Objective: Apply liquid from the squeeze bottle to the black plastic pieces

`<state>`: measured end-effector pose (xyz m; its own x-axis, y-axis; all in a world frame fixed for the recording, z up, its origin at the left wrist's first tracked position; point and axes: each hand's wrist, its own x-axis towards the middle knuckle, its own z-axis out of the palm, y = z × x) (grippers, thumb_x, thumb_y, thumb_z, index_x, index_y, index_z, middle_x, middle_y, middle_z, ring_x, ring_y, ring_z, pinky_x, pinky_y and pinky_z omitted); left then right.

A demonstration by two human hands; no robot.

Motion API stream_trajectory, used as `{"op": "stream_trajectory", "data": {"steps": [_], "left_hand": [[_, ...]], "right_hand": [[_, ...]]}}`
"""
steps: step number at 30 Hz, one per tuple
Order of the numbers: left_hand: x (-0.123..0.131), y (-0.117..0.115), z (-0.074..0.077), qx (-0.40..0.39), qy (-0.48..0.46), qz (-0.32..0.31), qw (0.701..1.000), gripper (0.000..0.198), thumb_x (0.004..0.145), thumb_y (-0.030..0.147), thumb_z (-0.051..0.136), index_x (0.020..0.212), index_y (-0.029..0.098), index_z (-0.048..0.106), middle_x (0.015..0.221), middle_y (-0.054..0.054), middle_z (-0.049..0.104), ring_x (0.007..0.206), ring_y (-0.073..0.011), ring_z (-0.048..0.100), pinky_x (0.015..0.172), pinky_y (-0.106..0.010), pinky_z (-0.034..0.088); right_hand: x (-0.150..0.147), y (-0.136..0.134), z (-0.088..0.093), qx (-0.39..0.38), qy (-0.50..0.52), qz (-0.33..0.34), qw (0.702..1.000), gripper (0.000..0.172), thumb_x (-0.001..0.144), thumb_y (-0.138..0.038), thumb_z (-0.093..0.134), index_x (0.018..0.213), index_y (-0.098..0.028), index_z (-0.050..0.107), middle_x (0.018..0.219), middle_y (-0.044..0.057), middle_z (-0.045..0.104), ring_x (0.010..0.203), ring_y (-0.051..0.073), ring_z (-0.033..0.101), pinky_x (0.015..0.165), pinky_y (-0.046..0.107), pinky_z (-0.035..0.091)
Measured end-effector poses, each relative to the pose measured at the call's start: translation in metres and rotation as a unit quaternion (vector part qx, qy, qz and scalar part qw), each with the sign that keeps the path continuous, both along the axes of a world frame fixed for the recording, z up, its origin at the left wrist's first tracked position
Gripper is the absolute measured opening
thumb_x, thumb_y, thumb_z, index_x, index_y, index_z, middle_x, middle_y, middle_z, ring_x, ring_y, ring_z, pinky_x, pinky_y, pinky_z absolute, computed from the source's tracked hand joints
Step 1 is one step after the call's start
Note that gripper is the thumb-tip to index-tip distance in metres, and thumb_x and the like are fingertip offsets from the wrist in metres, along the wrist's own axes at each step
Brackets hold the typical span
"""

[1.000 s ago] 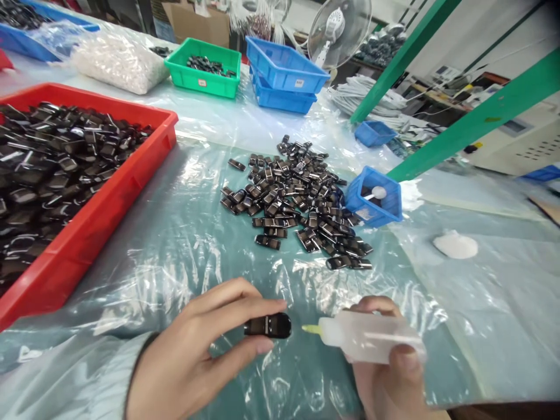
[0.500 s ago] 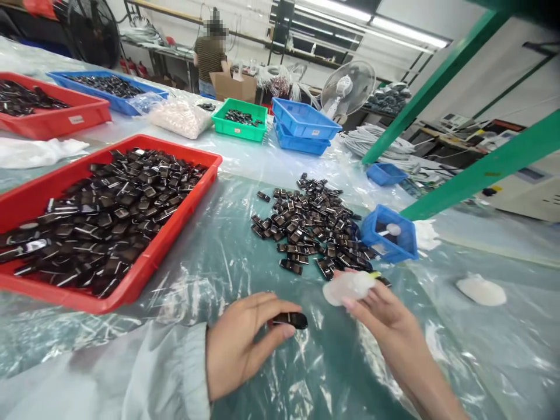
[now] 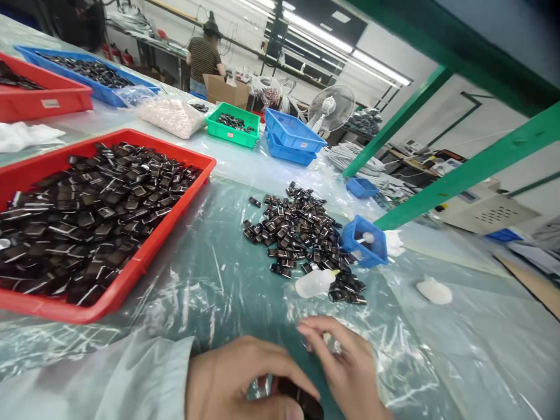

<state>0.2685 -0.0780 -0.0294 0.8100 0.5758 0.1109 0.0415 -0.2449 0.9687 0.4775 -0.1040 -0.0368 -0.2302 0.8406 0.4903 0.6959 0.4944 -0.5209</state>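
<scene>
My left hand (image 3: 242,379) is closed round a small black part (image 3: 301,401) at the bottom edge, thumb and fingers pinching it. My right hand (image 3: 345,364) sits just right of it, fingers curled toward the part; nothing shows in its fingers. A small translucent squeeze bottle (image 3: 314,283) with a yellow tip lies on its side on the plastic sheet, against the near edge of a pile of black parts (image 3: 301,233). A large red tray (image 3: 131,271) full of the same black parts stands at the left.
A small blue bin (image 3: 365,248) stands right of the pile, a white pad (image 3: 434,290) farther right. Green (image 3: 231,129) and blue (image 3: 291,137) trays, a fan (image 3: 331,108) and a person are at the back. Green frame beams (image 3: 459,175) cross at right.
My right hand has set the squeeze bottle down beside the pile and come back to the left hand. The left hand with the black part has drawn closer to me.
</scene>
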Motion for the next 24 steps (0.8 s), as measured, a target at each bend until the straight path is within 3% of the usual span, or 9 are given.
{"op": "stream_trajectory", "data": {"steps": [2, 3, 4, 6, 8, 11, 14, 21, 24], "left_hand": [[-0.006, 0.002, 0.002, -0.039, -0.005, -0.040, 0.998, 0.027, 0.091, 0.038, 0.053, 0.106, 0.024, 0.071, 0.096, -0.002, 0.073, 0.084, -0.0141, 0.065, 0.076, -0.019, 0.050], [-0.009, 0.005, 0.003, -0.054, -0.003, -0.068, 0.996, 0.028, 0.091, 0.038, 0.052, 0.106, 0.023, 0.071, 0.096, -0.002, 0.073, 0.082, -0.0140, 0.066, 0.073, -0.018, 0.051], [-0.011, 0.008, 0.002, -0.064, -0.006, -0.098, 0.993, 0.030, 0.091, 0.038, 0.051, 0.106, 0.021, 0.071, 0.095, -0.004, 0.073, 0.080, -0.0142, 0.067, 0.071, -0.017, 0.052], [-0.013, 0.014, 0.001, -0.069, -0.015, -0.141, 0.988, 0.034, 0.091, 0.039, 0.050, 0.108, 0.018, 0.070, 0.094, -0.006, 0.073, 0.078, -0.0149, 0.068, 0.069, -0.017, 0.052], [-0.012, 0.020, -0.001, -0.064, -0.012, -0.138, 0.988, 0.035, 0.091, 0.042, 0.050, 0.107, 0.020, 0.071, 0.091, -0.005, 0.073, 0.077, -0.0152, 0.068, 0.068, -0.017, 0.052], [-0.011, 0.022, 0.000, -0.061, 0.003, -0.135, 0.989, 0.037, 0.090, 0.047, 0.048, 0.107, 0.022, 0.071, 0.091, -0.004, 0.073, 0.078, -0.0156, 0.067, 0.068, -0.018, 0.052], [-0.011, 0.021, 0.004, -0.076, 0.001, -0.139, 0.987, 0.038, 0.091, 0.047, 0.048, 0.109, 0.022, 0.070, 0.097, -0.006, 0.073, 0.084, -0.0172, 0.067, 0.072, -0.020, 0.052], [-0.014, 0.016, 0.008, -0.199, -0.003, -0.062, 0.978, 0.030, 0.087, 0.044, 0.058, 0.109, 0.027, 0.068, 0.095, -0.003, 0.071, 0.085, -0.0149, 0.065, 0.078, -0.024, 0.051], [-0.014, 0.020, 0.011, -0.208, 0.000, -0.035, 0.977, 0.034, 0.088, 0.047, 0.056, 0.113, 0.026, 0.067, 0.092, -0.002, 0.072, 0.086, -0.0151, 0.064, 0.081, -0.025, 0.049]], "right_hand": [[-0.022, 0.016, 0.002, -0.011, -0.052, 0.061, 0.997, 0.045, 0.103, -0.030, 0.039, 0.061, -0.017, 0.050, 0.049, -0.003, 0.048, 0.043, 0.011, 0.047, 0.042, 0.024, 0.036], [-0.034, 0.027, 0.002, -0.009, -0.065, 0.074, 0.995, 0.050, 0.104, -0.033, 0.034, 0.059, -0.017, 0.051, 0.051, -0.001, 0.048, 0.045, 0.012, 0.047, 0.044, 0.024, 0.037], [-0.047, 0.038, 0.000, -0.008, -0.076, 0.089, 0.993, 0.048, 0.104, -0.033, 0.033, 0.066, -0.016, 0.056, 0.058, 0.001, 0.054, 0.053, 0.013, 0.051, 0.050, 0.025, 0.042], [-0.070, 0.059, -0.006, 0.005, -0.105, 0.113, 0.988, 0.026, 0.101, -0.029, 0.043, 0.097, -0.014, 0.064, 0.093, 0.006, 0.064, 0.085, 0.019, 0.058, 0.073, 0.029, 0.049], [-0.088, 0.076, -0.015, 0.042, -0.200, 0.137, 0.969, 0.023, 0.096, -0.018, 0.051, 0.117, -0.013, 0.059, 0.118, 0.010, 0.057, 0.102, 0.023, 0.052, 0.085, 0.034, 0.047], [-0.103, 0.090, -0.025, 0.064, -0.265, 0.163, 0.948, 0.022, 0.090, -0.007, 0.055, 0.110, -0.011, 0.063, 0.107, 0.010, 0.060, 0.092, 0.023, 0.051, 0.076, 0.033, 0.047], [-0.104, 0.093, -0.029, 0.061, -0.278, 0.157, 0.946, 0.017, 0.090, -0.006, 0.053, 0.103, -0.009, 0.064, 0.097, 0.009, 0.059, 0.085, 0.023, 0.050, 0.069, 0.033, 0.046], [-0.092, 0.094, -0.024, 0.028, -0.263, 0.093, 0.960, 0.010, 0.082, -0.001, 0.059, 0.078, -0.009, 0.063, 0.082, 0.009, 0.058, 0.075, 0.023, 0.050, 0.061, 0.032, 0.045], [-0.082, 0.088, -0.018, 0.014, -0.207, 0.078, 0.975, 0.009, 0.084, -0.003, 0.058, 0.080, -0.010, 0.062, 0.080, 0.008, 0.060, 0.073, 0.021, 0.054, 0.061, 0.031, 0.048]]}}
